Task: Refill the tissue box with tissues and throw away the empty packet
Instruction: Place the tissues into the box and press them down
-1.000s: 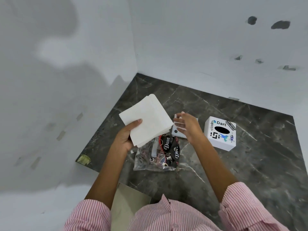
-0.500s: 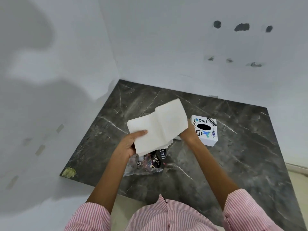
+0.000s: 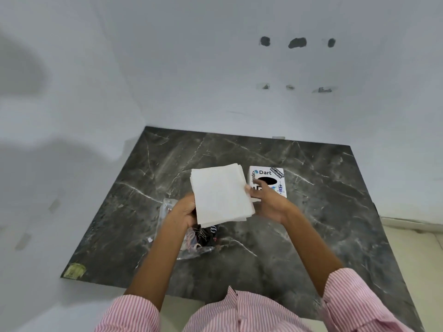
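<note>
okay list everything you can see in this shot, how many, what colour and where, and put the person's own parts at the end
tissue stack: one, white, held above the slab between both hands
tissue box: one, white with stickers and a black oval opening, on the slab right of the stack
plastic packet: one, clear with dark print, on the slab under the left hand
marble slab: one, dark grey, in the wall corner
left hand: gripping the stack's left edge
right hand: fingers at its right edge

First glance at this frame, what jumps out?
The white stack of tissues, held up mid-frame between the left hand and right hand. Just right of it, on the dark marble slab, stands the stickered white tissue box. A clear plastic packet lies under the left wrist.
</note>
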